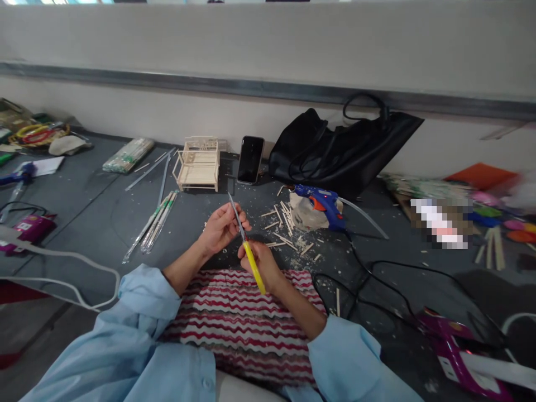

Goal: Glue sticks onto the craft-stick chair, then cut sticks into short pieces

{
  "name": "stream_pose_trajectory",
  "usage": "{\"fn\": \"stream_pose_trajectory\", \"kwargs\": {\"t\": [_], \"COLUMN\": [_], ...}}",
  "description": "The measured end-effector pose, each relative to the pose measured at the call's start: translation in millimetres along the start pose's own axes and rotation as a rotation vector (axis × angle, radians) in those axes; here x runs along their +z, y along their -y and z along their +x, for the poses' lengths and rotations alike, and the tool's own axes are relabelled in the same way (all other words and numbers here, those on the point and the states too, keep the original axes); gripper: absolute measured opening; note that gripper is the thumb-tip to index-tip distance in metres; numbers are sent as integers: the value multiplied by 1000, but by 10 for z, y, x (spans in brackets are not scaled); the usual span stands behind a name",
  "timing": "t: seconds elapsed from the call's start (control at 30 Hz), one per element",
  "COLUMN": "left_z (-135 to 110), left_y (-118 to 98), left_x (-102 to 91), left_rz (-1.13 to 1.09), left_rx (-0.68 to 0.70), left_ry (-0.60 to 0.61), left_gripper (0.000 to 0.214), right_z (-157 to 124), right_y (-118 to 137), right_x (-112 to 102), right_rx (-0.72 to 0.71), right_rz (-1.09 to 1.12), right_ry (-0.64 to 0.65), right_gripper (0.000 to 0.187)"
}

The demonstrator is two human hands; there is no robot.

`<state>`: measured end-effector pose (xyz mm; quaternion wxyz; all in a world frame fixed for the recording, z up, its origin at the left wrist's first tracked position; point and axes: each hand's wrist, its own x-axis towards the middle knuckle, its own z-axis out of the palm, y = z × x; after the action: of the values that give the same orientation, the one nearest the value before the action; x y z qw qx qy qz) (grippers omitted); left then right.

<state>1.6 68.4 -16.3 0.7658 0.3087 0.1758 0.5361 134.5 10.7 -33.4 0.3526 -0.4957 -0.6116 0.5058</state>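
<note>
Right hand [263, 265] grips yellow-handled scissors [249, 255] at the striped cloth [240, 329]'s far edge; left hand [221, 224], fingers curled beside the blades [237, 218] — cannot tell whether they pinch anything — could get nicked by a slip, sitting so close.

Dark table [100, 223] beneath scattered wooden sticks [287, 218]
</note>
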Motion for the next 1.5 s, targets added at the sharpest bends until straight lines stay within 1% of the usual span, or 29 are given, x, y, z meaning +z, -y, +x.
{"fn": "stream_pose_trajectory", "kwargs": {"t": [0.1, 0.17, 0.23, 0.47, 0.63, 0.73, 0.8, 0.87, 0.93, 1.03, 1.13, 1.23, 1.33, 1.5], "left_z": [11, 20, 27, 28, 46, 51, 47, 38, 30, 21, 13, 3, -10, -31], "left_y": [-2, -1, 0, -26, -9, 28, 48, 50, 31, -12, -33, -29, -35, -76], "left_x": [10, 19, 19, -46, -70, -106, -135, -158, -172, -170, -149, -115, -72, -16], "left_rz": [3, 25, 52, 76, 55, -3, -28, -31, -13, 23, 31, 23, 9, 21], "left_rx": [11, 16, 16, 24, -99, -176, -217, -238, -242, -232, -210, -189, -193, -195], "left_ry": [4, -15, -45, -66, -75, -128, -191, -243, -258, -240, -229, -238, -243, -240], "left_gripper": [30, 29, 28, 24, 10, 1, 7, 9, 5, 9, 15, 15, 15, 18], "right_z": [23, 41, 53, 54, 24, -18, -47, -66, -68, -44, -11, 6, 4, -3], "right_y": [7, 8, 6, 46, 118, 128, 109, 69, 16, -69, -145, -200, -229, -229], "right_x": [8, 15, 23, 27, -10, -25, -29, -37, -61, -140, -228, -273, -272, -258], "right_rx": [14, 46, 75, 109, 183, 210, 190, 166, 119, 3, -73, -101, -92, -80], "right_rz": [-12, -18, -11, 44, 116, 166, 181, 196, 141, -110, -308, -407, -468, -499], "right_ry": [-16, -46, -68, -46, -42, -29, -35, -74, -142, -280, -369, -392, -416, -419], "right_gripper": [2, 2, 6, 5, 7, 9, 10, 10, 9, 8, 18, 25, 22, 21]}}
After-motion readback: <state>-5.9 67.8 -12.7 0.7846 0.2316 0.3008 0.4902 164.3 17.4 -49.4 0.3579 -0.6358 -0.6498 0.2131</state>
